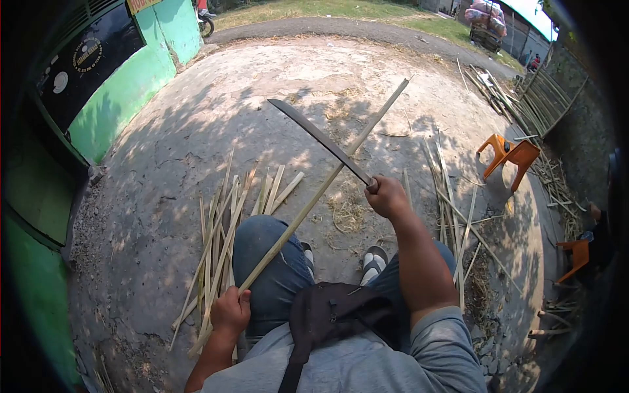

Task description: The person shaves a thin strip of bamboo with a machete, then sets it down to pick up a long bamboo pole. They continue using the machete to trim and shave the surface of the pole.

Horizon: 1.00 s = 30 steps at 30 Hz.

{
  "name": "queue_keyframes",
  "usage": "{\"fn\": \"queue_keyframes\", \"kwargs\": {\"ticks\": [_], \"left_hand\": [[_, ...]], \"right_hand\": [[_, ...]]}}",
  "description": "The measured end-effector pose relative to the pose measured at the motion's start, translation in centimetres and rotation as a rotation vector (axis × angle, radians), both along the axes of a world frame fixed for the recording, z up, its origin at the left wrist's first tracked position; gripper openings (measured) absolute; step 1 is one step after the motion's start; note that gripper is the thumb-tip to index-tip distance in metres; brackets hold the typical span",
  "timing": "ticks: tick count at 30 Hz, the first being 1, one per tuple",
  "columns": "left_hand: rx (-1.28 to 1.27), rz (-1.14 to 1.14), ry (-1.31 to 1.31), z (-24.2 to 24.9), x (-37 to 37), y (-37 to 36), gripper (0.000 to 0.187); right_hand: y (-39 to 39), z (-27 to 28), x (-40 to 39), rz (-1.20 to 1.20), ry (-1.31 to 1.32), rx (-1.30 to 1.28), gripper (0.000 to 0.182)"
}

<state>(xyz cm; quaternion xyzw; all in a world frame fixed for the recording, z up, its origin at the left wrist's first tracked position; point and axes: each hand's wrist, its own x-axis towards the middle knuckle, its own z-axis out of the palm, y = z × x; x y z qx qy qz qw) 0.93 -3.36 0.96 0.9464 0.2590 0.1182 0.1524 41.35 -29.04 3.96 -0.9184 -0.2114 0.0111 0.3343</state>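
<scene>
My left hand grips the near end of a long bamboo strip that slants up and away over my left knee to the far right. My right hand is closed on the handle of a long dark machete. Its blade points up and left and crosses the strip near the middle. Whether blade and strip touch I cannot tell. I am seated, in jeans, with a dark bag across my lap.
Several split bamboo strips lie on the concrete to my left, more strips to my right. An orange plastic chair lies tipped at the right, another orange seat farther right. A green wall borders the left.
</scene>
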Motion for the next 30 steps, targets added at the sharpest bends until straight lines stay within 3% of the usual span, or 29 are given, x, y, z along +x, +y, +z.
{"fn": "queue_keyframes", "kwargs": {"ticks": [5,7,10,13,14,17,20,23,26,30], "left_hand": [[-0.046,-0.025,-0.015,0.0,0.1,-0.2,0.053],[-0.026,-0.044,-0.051,-0.5,0.3,-0.1,0.053],[0.003,-0.049,-0.058,-0.6,0.3,-0.1,0.052],[0.010,-0.050,-0.062,-0.9,0.2,0.2,0.052],[0.009,-0.049,-0.065,-1.1,0.0,0.3,0.052],[-0.003,-0.026,-0.069,-1.4,-0.1,0.5,0.053],[-0.005,-0.027,-0.049,-0.5,0.0,0.5,0.053],[-0.047,-0.026,-0.022,0.0,0.1,0.1,0.053],[-0.048,-0.055,-0.069,-1.1,0.2,0.3,0.052],[-0.067,-0.050,-0.088,-0.6,0.5,0.1,0.051]], "right_hand": [[-0.4,0.2,-2.1,0.154,-0.130,0.078,0.018],[0.3,0.6,-3.6,0.248,-0.303,0.060,0.016],[1.1,1.1,-5.2,0.396,-0.436,-0.192,0.016],[1.1,1.3,-4.4,0.440,-0.513,-0.160,0.018],[1.0,1.6,-3.8,0.341,-0.510,-0.208,0.018],[0.3,1.2,-0.7,0.012,-0.151,0.007,0.021],[-0.4,0.4,-0.1,-0.068,-0.036,0.050,0.024],[-1.1,0.2,-0.8,-0.007,-0.192,0.125,0.023],[-0.8,1.8,-2.8,0.096,-0.170,0.121,0.023],[0.5,4.2,-6.3,0.358,0.125,0.162,0.035]]}}
